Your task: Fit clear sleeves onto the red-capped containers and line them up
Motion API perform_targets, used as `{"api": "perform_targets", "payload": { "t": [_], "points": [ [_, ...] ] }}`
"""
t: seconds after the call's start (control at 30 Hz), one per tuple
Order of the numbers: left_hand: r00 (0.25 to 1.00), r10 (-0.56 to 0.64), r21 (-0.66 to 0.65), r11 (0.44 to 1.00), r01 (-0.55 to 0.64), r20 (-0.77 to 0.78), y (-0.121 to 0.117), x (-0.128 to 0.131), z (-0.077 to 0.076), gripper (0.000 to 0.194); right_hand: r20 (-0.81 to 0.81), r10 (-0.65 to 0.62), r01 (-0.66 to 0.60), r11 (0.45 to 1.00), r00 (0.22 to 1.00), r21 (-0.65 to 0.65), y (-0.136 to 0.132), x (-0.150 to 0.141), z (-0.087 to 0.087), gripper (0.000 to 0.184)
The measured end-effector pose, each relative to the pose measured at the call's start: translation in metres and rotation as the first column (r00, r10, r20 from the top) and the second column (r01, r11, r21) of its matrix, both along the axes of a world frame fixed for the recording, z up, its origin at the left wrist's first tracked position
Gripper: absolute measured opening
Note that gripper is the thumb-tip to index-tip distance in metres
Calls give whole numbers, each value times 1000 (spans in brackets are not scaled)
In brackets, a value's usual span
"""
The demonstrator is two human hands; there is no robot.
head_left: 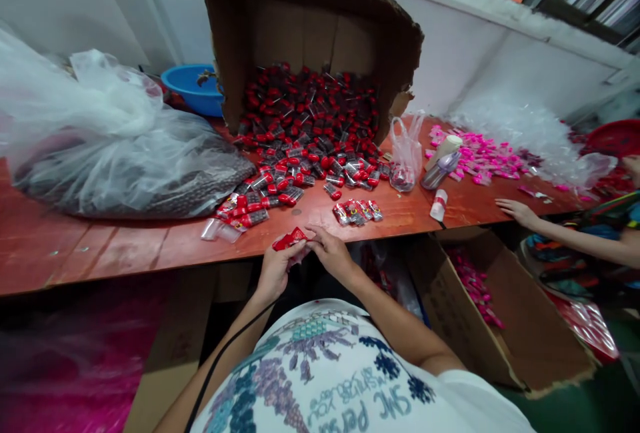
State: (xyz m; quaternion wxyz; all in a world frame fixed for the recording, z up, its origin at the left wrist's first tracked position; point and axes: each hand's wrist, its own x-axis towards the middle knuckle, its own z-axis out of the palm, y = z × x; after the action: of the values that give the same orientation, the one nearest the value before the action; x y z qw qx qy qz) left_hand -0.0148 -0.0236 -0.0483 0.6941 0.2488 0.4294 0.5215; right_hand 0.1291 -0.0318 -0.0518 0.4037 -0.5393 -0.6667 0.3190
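My left hand point(276, 267) is closed round a small shiny red packet point(290, 239) at the table's front edge. The fingers of my right hand point(332, 256) pinch together at the packet's right side; the exact grip is partly hidden. Beyond my hands lies a short row of filled packets point(357, 212), red and clear. Left of it are some loose clear plastic pieces point(220, 230) beside small red-capped containers with dark contents point(250, 203). A large heap of the same containers point(315, 113) spills out of a torn cardboard box point(320, 26) onto the table.
A big translucent sack point(125, 159) fills the table's left, with a blue basin point(195, 89) behind. To the right stand a knotted plastic bag point(404, 153), a bottle point(440, 167) and pink pieces point(483, 156). Another person's hand point(517, 211) rests there, above an open carton point(525, 333).
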Motion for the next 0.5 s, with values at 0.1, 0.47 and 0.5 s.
{"api": "perform_targets", "payload": {
  "t": [0.1,0.47,0.5],
  "points": [
    [1000,3,-37,999,-2,26,6,-1,-3,30,0,-38,38,999,999,1,5,-5,-6,26],
    [971,128,-292,954,-64,204,40,-12,-14,10,325,-70,35,993,943,111,99,47,-5,30],
    [961,150,-333,941,-66,233,42,-14,-14,8,415,-130,76,987,900,144,114,57,-5,31]
  ]
}}
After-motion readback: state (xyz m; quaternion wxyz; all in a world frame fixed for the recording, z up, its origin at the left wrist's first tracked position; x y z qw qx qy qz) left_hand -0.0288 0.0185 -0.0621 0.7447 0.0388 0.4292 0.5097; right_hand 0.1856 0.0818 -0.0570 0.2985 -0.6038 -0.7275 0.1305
